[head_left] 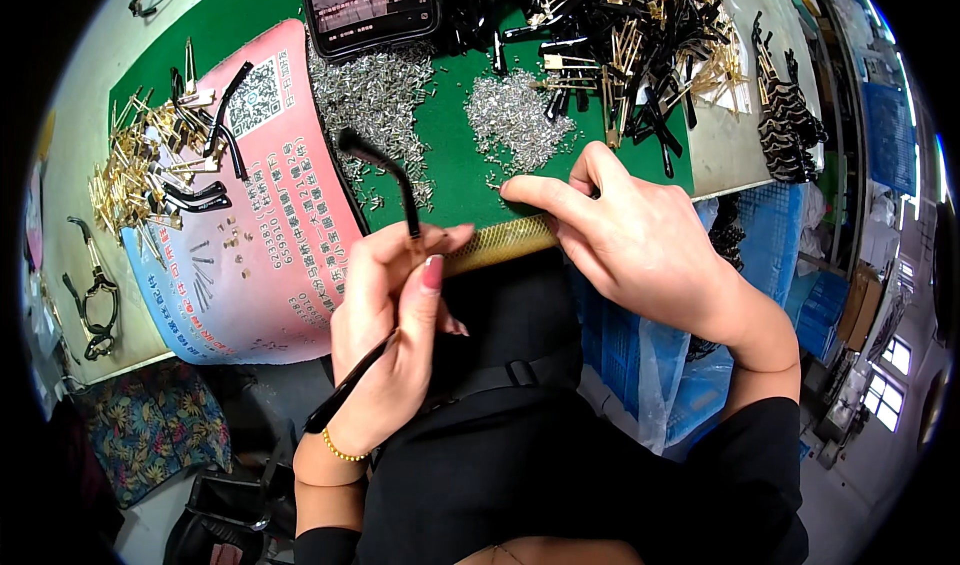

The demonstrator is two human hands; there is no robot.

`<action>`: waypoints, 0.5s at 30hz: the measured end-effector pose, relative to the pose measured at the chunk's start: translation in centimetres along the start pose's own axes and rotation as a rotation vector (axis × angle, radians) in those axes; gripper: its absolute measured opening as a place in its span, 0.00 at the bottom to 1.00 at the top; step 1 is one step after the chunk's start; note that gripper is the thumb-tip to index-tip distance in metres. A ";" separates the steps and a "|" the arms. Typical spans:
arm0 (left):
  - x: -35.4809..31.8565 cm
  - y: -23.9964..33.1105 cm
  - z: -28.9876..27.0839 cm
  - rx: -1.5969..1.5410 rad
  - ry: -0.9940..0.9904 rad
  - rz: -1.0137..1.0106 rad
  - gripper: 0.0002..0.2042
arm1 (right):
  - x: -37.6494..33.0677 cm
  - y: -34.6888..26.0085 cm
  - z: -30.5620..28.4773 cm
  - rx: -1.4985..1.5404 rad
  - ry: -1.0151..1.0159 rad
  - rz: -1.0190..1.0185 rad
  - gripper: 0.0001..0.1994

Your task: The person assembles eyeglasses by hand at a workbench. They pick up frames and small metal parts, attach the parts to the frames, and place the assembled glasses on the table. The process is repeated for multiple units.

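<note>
My left hand [385,330] is closed on a glasses frame. One slim temple with a dark tip [385,165] sticks up past the fingers, and another black temple [345,390] runs down over the wrist. The front of the frame is hidden by the hand. My right hand [635,230] is palm down at the table edge. One of its fingers stretches out onto the green mat [455,180], its tip beside a heap of tiny silver screws [515,120]. The other fingers are bent, partly hidden. Nothing shows in this hand.
A larger heap of silver screws [375,105] lies below a phone [370,5]. Black and gold temples [640,40] pile up at the far right, more [170,155] on a pink printed sheet [290,295] at left. Yellow mesh [510,237] lines the near edge. Stacked frames [785,115] stand right.
</note>
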State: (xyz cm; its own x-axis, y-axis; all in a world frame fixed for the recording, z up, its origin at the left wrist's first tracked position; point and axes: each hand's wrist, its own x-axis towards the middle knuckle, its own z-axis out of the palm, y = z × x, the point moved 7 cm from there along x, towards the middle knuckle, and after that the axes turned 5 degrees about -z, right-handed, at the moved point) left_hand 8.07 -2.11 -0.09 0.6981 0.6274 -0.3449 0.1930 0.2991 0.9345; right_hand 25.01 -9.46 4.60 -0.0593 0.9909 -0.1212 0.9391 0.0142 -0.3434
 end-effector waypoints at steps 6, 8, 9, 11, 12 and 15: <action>-0.3 -0.4 -1.5 0.087 0.081 0.012 0.11 | 0.2 0.0 0.1 0.027 -0.009 0.028 0.22; -0.2 -0.5 -1.6 0.113 0.084 0.004 0.12 | 0.4 0.1 0.3 0.030 -0.056 0.067 0.21; -0.1 -0.4 -1.6 0.114 0.088 -0.004 0.12 | 0.5 0.1 0.4 0.016 -0.091 0.083 0.22; 0.2 -0.2 -1.6 0.117 0.096 -0.019 0.12 | 0.7 0.1 0.6 -0.009 -0.148 0.096 0.22; 0.4 -0.4 -1.6 0.089 0.094 -0.010 0.12 | 0.9 0.0 0.6 -0.016 -0.167 0.089 0.23; 0.7 0.0 -1.4 0.122 0.075 -0.001 0.12 | 1.2 -0.5 0.4 0.090 -0.195 0.045 0.24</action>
State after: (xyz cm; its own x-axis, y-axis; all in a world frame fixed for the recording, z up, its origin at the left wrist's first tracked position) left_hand 7.57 -0.62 -0.45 0.6452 0.6806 -0.3471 0.2791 0.2129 0.9364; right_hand 24.30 -8.30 4.23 -0.0904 0.9453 -0.3133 0.9088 -0.0504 -0.4142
